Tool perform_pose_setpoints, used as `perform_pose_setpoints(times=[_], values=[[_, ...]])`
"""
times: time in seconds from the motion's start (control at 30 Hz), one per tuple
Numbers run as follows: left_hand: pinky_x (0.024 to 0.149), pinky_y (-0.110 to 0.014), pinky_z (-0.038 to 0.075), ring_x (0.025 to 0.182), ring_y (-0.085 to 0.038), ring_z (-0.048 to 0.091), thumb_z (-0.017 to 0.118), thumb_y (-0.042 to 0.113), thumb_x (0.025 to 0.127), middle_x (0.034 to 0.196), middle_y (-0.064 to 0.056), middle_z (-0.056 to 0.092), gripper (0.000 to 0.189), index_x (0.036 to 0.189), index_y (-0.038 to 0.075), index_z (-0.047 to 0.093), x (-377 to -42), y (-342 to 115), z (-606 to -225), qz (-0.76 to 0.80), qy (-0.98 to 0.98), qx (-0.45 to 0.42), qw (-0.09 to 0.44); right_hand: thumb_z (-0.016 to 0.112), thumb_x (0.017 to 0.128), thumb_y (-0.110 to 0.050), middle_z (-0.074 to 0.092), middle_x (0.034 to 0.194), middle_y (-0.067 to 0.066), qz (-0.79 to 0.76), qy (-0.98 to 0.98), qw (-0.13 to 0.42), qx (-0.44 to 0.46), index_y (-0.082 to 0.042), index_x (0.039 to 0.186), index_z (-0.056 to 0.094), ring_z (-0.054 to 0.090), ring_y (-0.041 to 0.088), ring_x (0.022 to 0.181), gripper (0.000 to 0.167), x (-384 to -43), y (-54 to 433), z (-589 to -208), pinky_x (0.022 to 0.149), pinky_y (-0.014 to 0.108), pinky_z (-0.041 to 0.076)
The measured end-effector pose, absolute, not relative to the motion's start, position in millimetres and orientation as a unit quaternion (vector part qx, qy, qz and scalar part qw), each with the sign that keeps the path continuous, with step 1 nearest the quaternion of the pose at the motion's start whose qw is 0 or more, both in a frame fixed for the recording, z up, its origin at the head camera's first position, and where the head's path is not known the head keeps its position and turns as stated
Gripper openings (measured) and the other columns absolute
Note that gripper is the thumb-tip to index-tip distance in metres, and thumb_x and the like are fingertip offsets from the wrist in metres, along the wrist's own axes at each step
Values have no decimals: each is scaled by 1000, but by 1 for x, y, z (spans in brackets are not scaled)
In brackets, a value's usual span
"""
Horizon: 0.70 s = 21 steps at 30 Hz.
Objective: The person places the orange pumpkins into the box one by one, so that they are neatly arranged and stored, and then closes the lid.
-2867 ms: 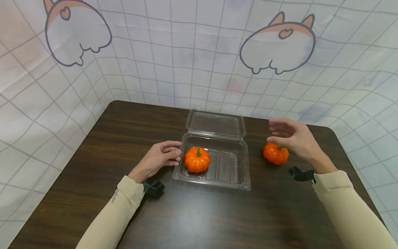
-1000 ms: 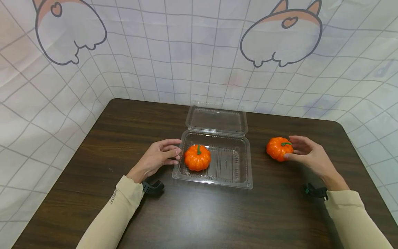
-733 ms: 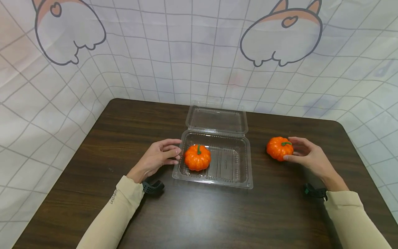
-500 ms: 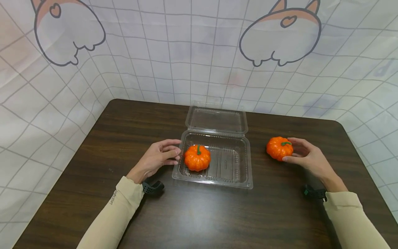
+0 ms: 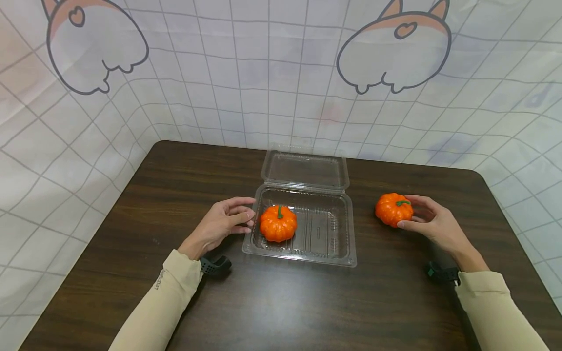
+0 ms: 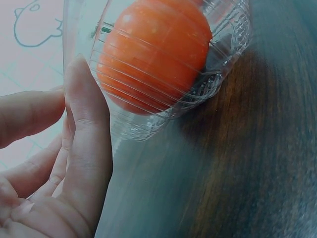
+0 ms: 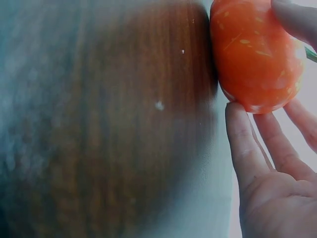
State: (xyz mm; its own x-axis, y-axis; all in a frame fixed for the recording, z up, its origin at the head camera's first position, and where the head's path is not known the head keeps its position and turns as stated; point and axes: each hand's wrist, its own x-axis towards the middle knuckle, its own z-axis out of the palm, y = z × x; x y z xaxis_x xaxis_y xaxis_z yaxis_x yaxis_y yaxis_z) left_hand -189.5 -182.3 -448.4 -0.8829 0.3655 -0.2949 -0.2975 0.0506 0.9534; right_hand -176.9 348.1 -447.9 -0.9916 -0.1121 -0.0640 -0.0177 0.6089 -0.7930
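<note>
A clear plastic clamshell container (image 5: 327, 263) lies with its lid (image 5: 306, 170) folded back on the dark table. One small glossy orange pumpkin (image 5: 278, 224) with a green stem sits in its left half. At the container's left rim, my left hand (image 5: 219, 222) pinches the edge between thumb and fingers. A second orange pumpkin (image 5: 393, 209) rests on the table to the container's right. My right hand (image 5: 439, 226) holds this one from its right side, thumb in front and fingertips (image 7: 237, 111) on its far side.
The dark wooden table (image 5: 281, 312) ends at a white grid-patterned curtain (image 5: 246, 73) with cartoon animal drawings, which hangs close behind the lid and along both sides. Dark straps (image 5: 215, 265) circle both wrists.
Since the earliest frame my right hand has come down from above the second pumpkin to its right side and taken hold of it. The left hand and container have stayed put.
</note>
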Motion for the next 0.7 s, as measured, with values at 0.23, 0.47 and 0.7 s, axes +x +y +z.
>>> perform_pose_setpoints(times=[0.23, 0.47, 0.7], values=[[83, -29, 65, 90, -13, 69, 67, 11, 101, 109, 0, 68, 53, 151, 4, 48, -189, -183, -449, 691, 682, 27, 238, 82, 91, -28, 47, 151, 20, -439, 896, 53, -39, -7, 151, 46, 52, -25, 107, 73, -176, 349, -448, 86, 0, 50], [83, -28, 65, 90, -11, 70, 66, 10, 101, 108, 1, 68, 53, 151, 3, 47, -186, -185, -449, 700, 673, 34, 237, 81, 91, -27, 47, 151, 16, -438, 897, 47, -37, -9, 152, 46, 52, -25, 108, 72, -172, 348, -444, 86, 1, 51], [83, -29, 65, 91, -13, 70, 68, 13, 100, 109, 0, 69, 54, 150, 4, 49, -186, -187, -449, 694, 679, 40, 235, 81, 92, -26, 45, 152, 16, -440, 896, 42, -36, -12, 153, 46, 53, -24, 108, 72, -168, 343, -435, 85, 2, 52]])
